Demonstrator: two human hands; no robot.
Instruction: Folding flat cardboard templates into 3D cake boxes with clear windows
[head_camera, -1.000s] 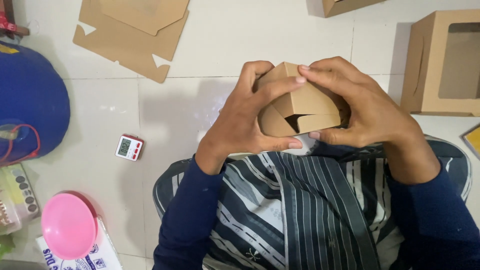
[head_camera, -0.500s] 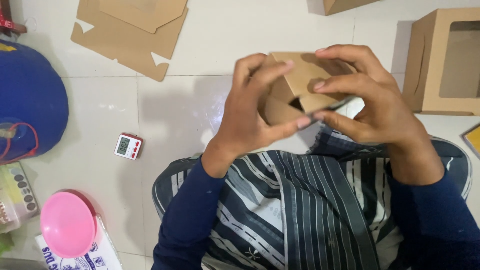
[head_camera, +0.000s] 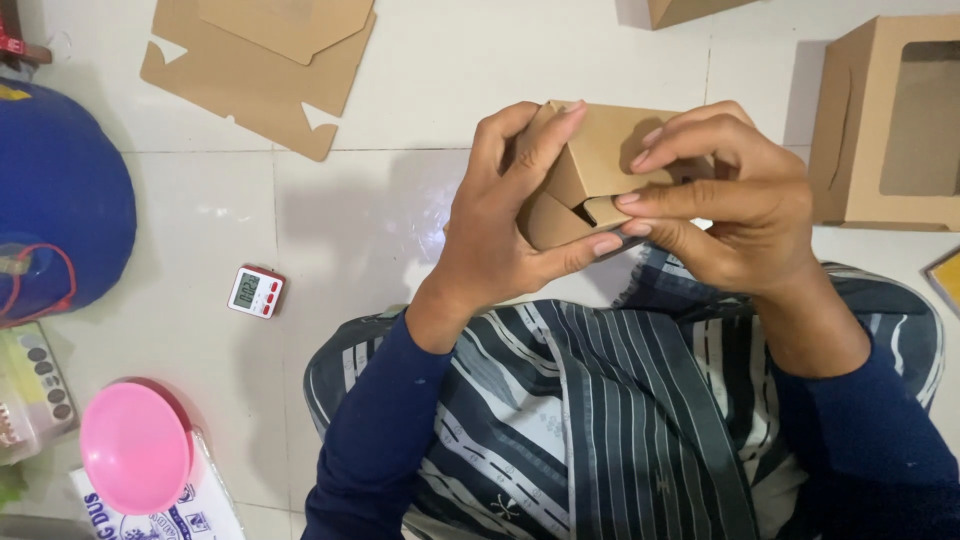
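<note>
Both my hands hold a small brown cardboard box (head_camera: 600, 150) above my lap, over a striped cloth (head_camera: 600, 420). My left hand (head_camera: 500, 230) grips its left side, with the thumb under the bottom edge and the fingers over the top. My right hand (head_camera: 740, 210) grips its right side and pinches a small flap at the box's lower front. The box's flaps are partly folded in, and its right half is hidden behind my right hand.
Flat brown cardboard blanks (head_camera: 265, 60) lie on the white tiled floor at the top left. An assembled window box (head_camera: 885, 120) stands at the right. A small white and red timer (head_camera: 256, 292), a pink bowl (head_camera: 135, 445) and a blue rounded object (head_camera: 60, 190) lie at the left.
My hands have turned the box and lifted it slightly away from my body. My right fingers have shifted from covering the top to pinching a flap at the front.
</note>
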